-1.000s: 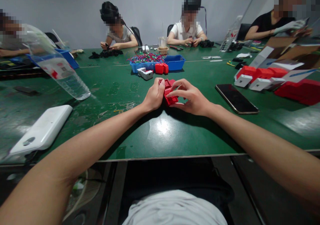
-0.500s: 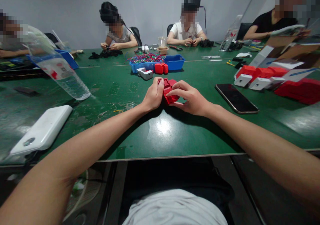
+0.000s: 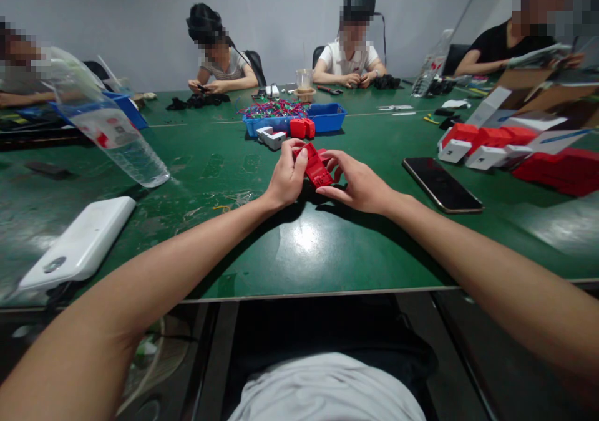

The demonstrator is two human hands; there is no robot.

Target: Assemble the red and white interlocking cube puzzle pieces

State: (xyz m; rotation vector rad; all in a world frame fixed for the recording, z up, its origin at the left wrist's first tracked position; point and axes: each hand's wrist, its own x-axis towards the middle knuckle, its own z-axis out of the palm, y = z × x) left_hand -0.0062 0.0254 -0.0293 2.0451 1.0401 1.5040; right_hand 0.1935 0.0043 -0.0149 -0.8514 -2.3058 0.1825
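Observation:
My left hand (image 3: pixel 289 174) is closed on the left side of a red plastic housing (image 3: pixel 317 169), its thumb lying across the top. The housing is small and boxy, tilted, and held just above the green table. At its right edge my right hand (image 3: pixel 353 181) curls its fingers behind the housing, with the thumb at the near corner. Those fingertips are partly hidden by the part. Just beyond the hands lie a red plastic piece (image 3: pixel 302 128) and a white and grey plastic piece (image 3: pixel 272 137).
A blue tray (image 3: pixel 327 119) of coloured wires stands behind. Right of my hands are a phone (image 3: pixel 442 184) and red and white housings (image 3: pixel 489 137) by an open carton. To the left are a water bottle (image 3: pixel 124 146) and a white power bank (image 3: pixel 79 243). Several people sit around the table.
The red housing has turned in my hands, so a flatter face now shows upward. My right fingers have drawn back from its top to its right edge.

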